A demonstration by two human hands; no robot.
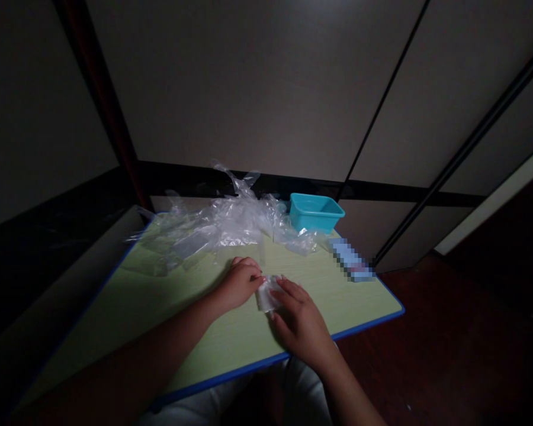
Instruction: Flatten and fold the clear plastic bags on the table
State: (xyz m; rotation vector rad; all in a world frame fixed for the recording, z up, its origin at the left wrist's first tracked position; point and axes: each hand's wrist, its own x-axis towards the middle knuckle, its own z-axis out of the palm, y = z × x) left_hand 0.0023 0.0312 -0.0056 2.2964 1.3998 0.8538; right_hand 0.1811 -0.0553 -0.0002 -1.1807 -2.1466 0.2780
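Observation:
A small folded piece of clear plastic (pixel 266 296) lies on the table near its front edge, between my two hands. With thumb and fingers closed, my left hand (pixel 242 283) pinches its upper left edge. My right hand (pixel 301 313) rests over its right side, fingers apart and fingertips touching the plastic. Beyond the hands spreads a loose heap of crumpled clear plastic (pixel 240 222), thin and shiny. I cannot make out single pieces in the heap.
A turquoise plastic basket (pixel 315 221) stands at the back right of the pale green table (pixel 204 349), which has a blue edge. A blurred light blue flat object (pixel 352 260) lies at the right side. Cabinet panels (pixel 257 89) rise behind the table.

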